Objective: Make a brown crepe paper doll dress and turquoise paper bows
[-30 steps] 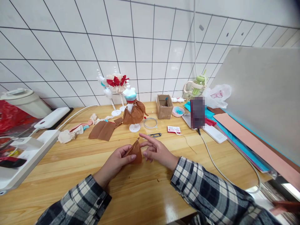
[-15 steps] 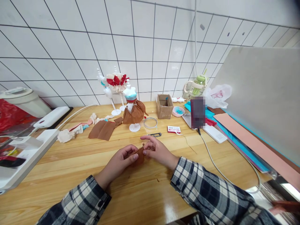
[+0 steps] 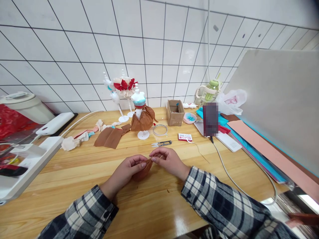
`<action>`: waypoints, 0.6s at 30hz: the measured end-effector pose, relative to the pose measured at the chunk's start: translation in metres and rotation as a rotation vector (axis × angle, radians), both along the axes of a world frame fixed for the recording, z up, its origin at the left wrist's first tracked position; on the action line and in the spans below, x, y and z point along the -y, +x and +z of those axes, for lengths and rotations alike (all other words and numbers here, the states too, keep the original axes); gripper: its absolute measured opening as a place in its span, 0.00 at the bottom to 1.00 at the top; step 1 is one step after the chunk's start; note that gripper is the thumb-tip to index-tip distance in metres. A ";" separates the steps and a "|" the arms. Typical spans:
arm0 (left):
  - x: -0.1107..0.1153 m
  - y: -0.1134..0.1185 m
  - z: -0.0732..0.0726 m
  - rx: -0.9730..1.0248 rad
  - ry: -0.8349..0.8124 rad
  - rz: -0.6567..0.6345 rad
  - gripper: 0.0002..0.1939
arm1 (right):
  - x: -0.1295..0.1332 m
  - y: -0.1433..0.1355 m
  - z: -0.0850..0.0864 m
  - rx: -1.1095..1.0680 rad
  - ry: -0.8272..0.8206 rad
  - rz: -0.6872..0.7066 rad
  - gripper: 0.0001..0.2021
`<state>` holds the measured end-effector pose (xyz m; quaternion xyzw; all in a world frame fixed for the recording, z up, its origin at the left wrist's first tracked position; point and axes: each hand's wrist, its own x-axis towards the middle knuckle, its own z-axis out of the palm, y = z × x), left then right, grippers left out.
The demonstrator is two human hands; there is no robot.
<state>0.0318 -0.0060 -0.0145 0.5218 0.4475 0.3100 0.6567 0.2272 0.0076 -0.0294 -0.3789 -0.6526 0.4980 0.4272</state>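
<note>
Between my hands is a gathered piece of brown crepe paper (image 3: 144, 173), held just above the wooden table. My left hand (image 3: 129, 170) is closed, pinching its pleated edge between thumb and fingers. My right hand (image 3: 167, 160) pinches the right end of the same gathered edge. Thread snips (image 3: 161, 143) lie just beyond my right hand, with a metal ring (image 3: 159, 130) behind them. Further back stands a small white dress form (image 3: 138, 99) wearing a puffed brown skirt (image 3: 142, 120). Flat brown paper pieces (image 3: 108, 137) lie to its left.
Two more decorated forms (image 3: 124, 87) stand by the tiled wall. A cardboard box (image 3: 175, 114), a pink dish (image 3: 189, 118), a red-and-white card with thread (image 3: 184, 137) and a propped phone (image 3: 210, 119) sit at right. A white power strip (image 3: 32, 166) runs along the left.
My right fingers have closed together on the end of the gathered paper, where the index finger was raised before. The snips' blades now show beyond the hand.
</note>
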 end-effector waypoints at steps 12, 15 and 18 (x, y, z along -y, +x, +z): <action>-0.001 -0.004 0.003 0.001 0.021 -0.209 0.16 | 0.009 0.001 0.003 0.212 0.443 0.020 0.09; 0.000 -0.001 0.003 -0.020 -0.032 -0.190 0.14 | 0.010 0.000 0.002 0.189 0.427 0.008 0.08; 0.000 0.000 0.000 -0.002 -0.087 -0.153 0.16 | 0.011 0.001 0.004 0.139 0.321 0.038 0.20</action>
